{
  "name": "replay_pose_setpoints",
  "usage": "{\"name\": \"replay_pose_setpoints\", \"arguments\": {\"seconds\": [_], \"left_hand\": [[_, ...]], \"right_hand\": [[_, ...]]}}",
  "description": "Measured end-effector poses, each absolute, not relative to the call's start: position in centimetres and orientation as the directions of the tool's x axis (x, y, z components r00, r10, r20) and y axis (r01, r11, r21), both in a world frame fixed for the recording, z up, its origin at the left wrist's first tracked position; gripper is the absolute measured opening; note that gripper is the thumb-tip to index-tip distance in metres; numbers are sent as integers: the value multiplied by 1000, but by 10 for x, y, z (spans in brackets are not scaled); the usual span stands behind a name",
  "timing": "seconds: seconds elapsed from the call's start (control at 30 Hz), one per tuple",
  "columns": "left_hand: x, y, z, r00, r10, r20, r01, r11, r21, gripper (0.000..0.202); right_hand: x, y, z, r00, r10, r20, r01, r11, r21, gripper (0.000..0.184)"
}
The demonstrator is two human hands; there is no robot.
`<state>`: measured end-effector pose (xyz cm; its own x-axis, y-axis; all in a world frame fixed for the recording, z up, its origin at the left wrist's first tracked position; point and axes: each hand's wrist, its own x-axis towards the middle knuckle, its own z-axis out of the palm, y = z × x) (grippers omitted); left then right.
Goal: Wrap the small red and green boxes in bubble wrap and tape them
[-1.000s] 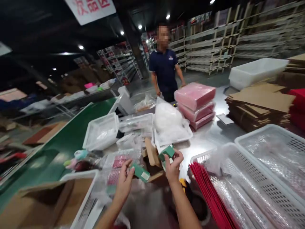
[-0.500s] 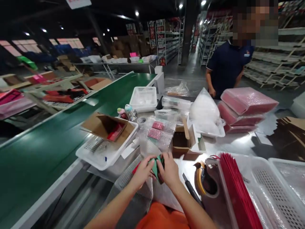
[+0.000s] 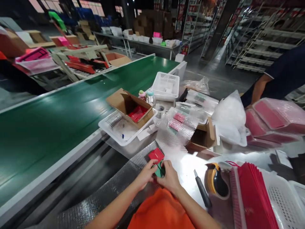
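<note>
Your left hand [image 3: 145, 175] and right hand [image 3: 169, 176] pinch the small green cardboard box [image 3: 159, 170] together over the bubble-wrap sheet [image 3: 124, 184] beside the red card [image 3: 156, 155]; loose grip risks dropping it.

The left hand [image 3: 145, 174] and the right hand [image 3: 169, 178] are close together and both hold a small green box [image 3: 159, 170] over a sheet of bubble wrap [image 3: 133, 168] on the desk [image 3: 190, 165]. A small red box [image 3: 156, 155] lies just past the fingers. A black knife [image 3: 202, 189] and a yellow tape roller [image 3: 215, 183] lie to the right, near a stack of red bags [image 3: 252, 190].
</note>
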<state>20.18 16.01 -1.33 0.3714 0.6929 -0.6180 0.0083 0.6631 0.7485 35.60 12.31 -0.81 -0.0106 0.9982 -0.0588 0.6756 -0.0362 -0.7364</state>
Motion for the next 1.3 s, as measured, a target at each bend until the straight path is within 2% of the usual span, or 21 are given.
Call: {"name": "replay_pose_setpoints", "arguments": {"seconds": [0.1,0.2,0.3,0.43,0.63,0.87,0.97,1.03,1.1,1.13,1.2,1.23,1.3], "left_hand": [[179,165,-28,343,682,-647,-83,708,702,59],[165,171,-49,233,693,-682,-198,720,665,48],[166,177,-73,131,689,-712,-327,708,625,37],[184,187,-89,74,663,-745,-428,696,577,34],[204,201,-93,42,645,-763,-458,691,559,22],[207,209,-103,-41,639,-768,-411,690,595,36],[209,209,-103,-41,625,-779,-402,703,586,39],[209,208,-101,-38,618,-785,-405,709,577,36],[208,205,-98,-34,605,-796,-407,718,564,35],[208,204,-96,-37,597,-802,-398,727,559,37],[208,202,-90,-52,583,-811,-359,747,560,47],[208,202,-87,-62,583,-810,-335,753,567,53],[212,202,-81,-73,585,-808,-295,761,578,62]], "right_hand": [[346,137,-25,47,997,-62,665,-77,-743,32],[342,163,-40,100,995,-4,723,-76,-686,32],[337,194,-55,77,995,68,785,-18,-619,33],[324,216,-78,24,998,63,861,11,-508,32],[308,208,-91,110,993,45,920,-85,-383,40],[301,204,-90,124,992,27,916,-104,-388,40],[311,201,-82,92,988,123,910,-33,-413,42],[326,200,-66,60,963,264,911,55,-409,38],[347,204,-41,53,910,412,934,102,-344,29],[358,208,-27,71,882,466,953,78,-293,27],[381,221,0,166,852,497,977,-73,-200,32],[392,228,12,232,855,464,971,-174,-165,38],[410,242,29,347,891,291,938,-332,-102,45]]}}
